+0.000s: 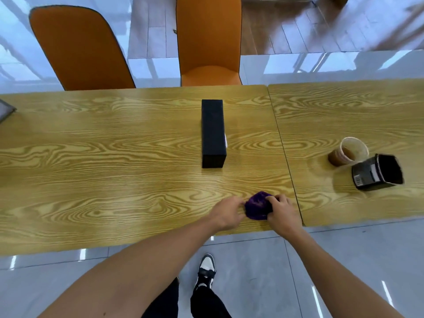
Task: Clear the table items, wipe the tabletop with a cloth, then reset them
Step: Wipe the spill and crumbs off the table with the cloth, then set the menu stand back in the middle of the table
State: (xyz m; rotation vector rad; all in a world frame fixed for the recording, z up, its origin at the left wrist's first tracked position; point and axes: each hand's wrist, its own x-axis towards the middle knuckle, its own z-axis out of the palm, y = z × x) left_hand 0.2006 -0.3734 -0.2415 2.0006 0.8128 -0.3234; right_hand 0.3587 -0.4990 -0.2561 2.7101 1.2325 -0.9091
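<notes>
Yellow wood-grain counter [114, 157]: smooth, slight sheen. Crumpled purple cloth [258, 206]: fuzzy, plush. Tall black rectangular box [213, 131]: matt. Grey tiled floor [263, 271]: glossy, reflective.

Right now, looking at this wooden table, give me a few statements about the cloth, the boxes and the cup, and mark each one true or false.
1. Both hands, left hand and right hand, grip the bunched purple cloth. True.
2. The long black rectangular box stands on the orange chair. False: it lies on the wood-grain table.
3. The clear plastic cup of brown liquid sits beside the small dark open-topped box. True.
4. The cup is tipped over and spilled. False: it stands upright.
5. The cloth is spread flat. False: it is bunched up.
</notes>
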